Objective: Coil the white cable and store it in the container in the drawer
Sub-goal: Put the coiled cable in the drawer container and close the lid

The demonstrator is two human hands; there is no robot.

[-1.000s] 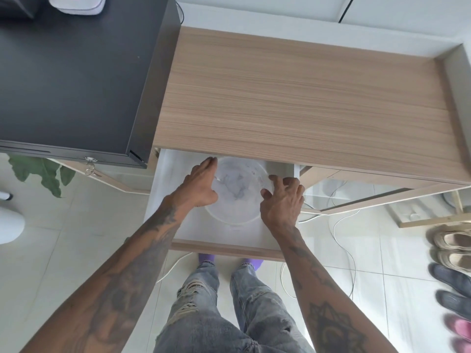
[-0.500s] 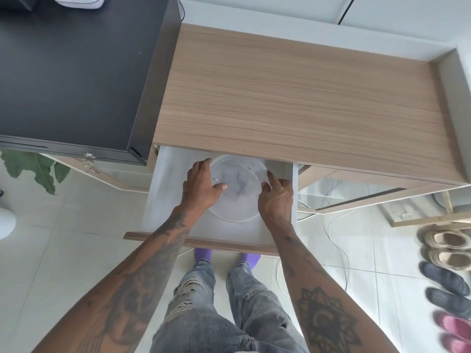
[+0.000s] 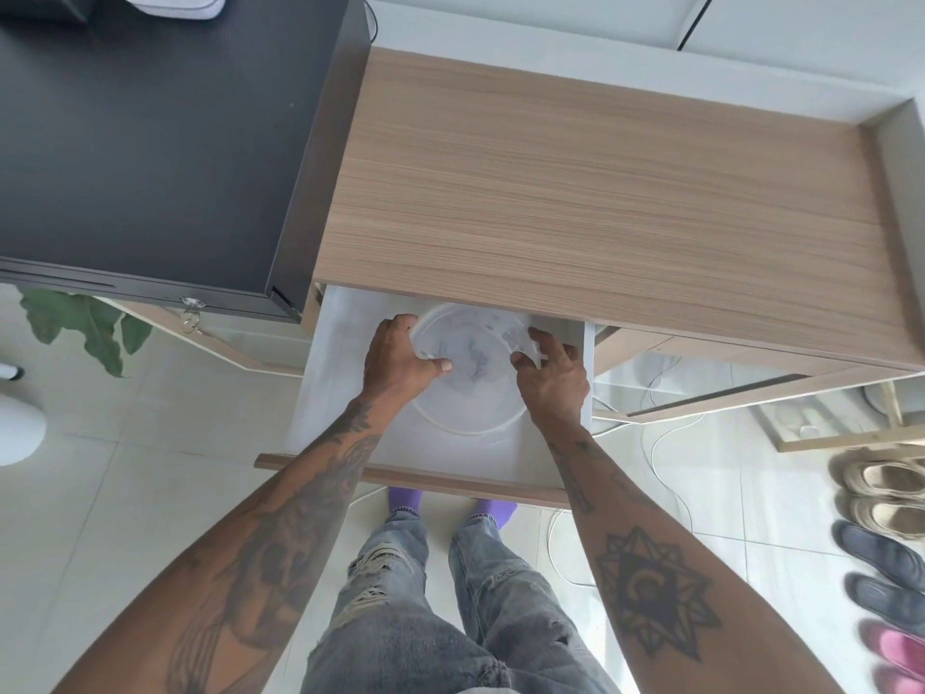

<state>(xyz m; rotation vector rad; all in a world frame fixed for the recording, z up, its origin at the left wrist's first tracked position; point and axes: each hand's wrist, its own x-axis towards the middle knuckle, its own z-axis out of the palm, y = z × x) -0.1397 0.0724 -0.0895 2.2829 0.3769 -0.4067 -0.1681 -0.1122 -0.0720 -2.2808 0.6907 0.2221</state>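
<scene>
A round translucent container with a clear lid sits in the open white drawer under the wooden top. My left hand grips the container's left rim, thumb lying on the lid. My right hand holds the right rim, fingers curled at a lifted tab of the lid. Pale shapes show dimly through the lid; I cannot tell what they are. A white cable trails over the floor tiles to the right of the drawer.
The wooden cabinet top overhangs the drawer's back. A black box stands on the left, with a key hanging below it. Shoes line the right edge. The drawer's wooden front is just above my legs.
Both hands have slid from the container's near side to grip its left and right rim. The drawer stands a little further out.
</scene>
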